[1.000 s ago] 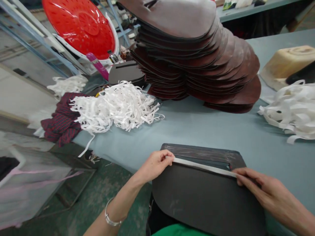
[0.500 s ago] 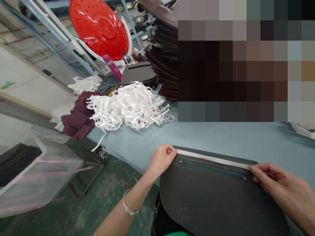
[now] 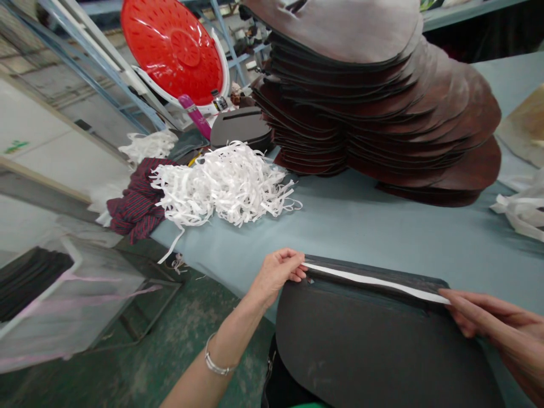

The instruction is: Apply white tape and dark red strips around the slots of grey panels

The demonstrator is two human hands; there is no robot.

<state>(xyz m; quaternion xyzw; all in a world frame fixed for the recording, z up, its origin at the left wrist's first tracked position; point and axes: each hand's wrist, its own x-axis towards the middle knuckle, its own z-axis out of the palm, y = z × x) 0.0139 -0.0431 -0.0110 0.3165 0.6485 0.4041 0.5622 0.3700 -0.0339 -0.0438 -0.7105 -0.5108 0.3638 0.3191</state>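
Note:
A dark rounded leather panel (image 3: 365,345) lies at the near edge of the grey-blue table (image 3: 382,226), with a slit along its top. A white strip (image 3: 374,280) runs along that slit, lifted slightly off the panel. My left hand (image 3: 278,272) pinches the strip's left end, a bracelet on its wrist. My right hand (image 3: 488,320) holds the strip's right end between its fingertips, with the fingers stretched along the panel's corner.
A tall fanned stack of brown leather panels (image 3: 374,96) fills the far middle of the table. A heap of white strips (image 3: 225,184) and striped dark-red cloth (image 3: 136,204) lie left. A red perforated lid (image 3: 174,48) leans behind. More white strips (image 3: 522,209) sit at the right edge.
The strip has come up off the slit and is now stretched between both hands. My right hand has slid further right. The view has shifted slightly.

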